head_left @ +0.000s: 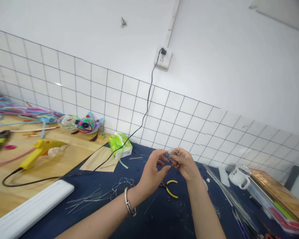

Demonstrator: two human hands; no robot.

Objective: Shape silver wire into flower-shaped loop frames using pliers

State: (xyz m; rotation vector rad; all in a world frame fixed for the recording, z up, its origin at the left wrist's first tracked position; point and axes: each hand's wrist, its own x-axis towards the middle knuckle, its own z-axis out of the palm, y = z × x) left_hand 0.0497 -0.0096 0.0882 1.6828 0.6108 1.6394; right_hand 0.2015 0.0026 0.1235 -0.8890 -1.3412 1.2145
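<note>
A small tangle of thin silvery wire is held up over the dark blue table cover. My right hand pinches it from the right, fingers closed around it. At its left side is my left hand, thumb and index finger apart and curved, fingertips near the wire; whether they touch it is too small to tell. Yellow-handled pliers lie spread just below my hands. Loose wire loops and cut straight wires rest to the left.
A yellow glue gun, its black cord crossing the table, lies left. Behind are a green tissue pack and a colourful ornament. A white strip lies front left. At right are a white mug, long wires, scissors and books.
</note>
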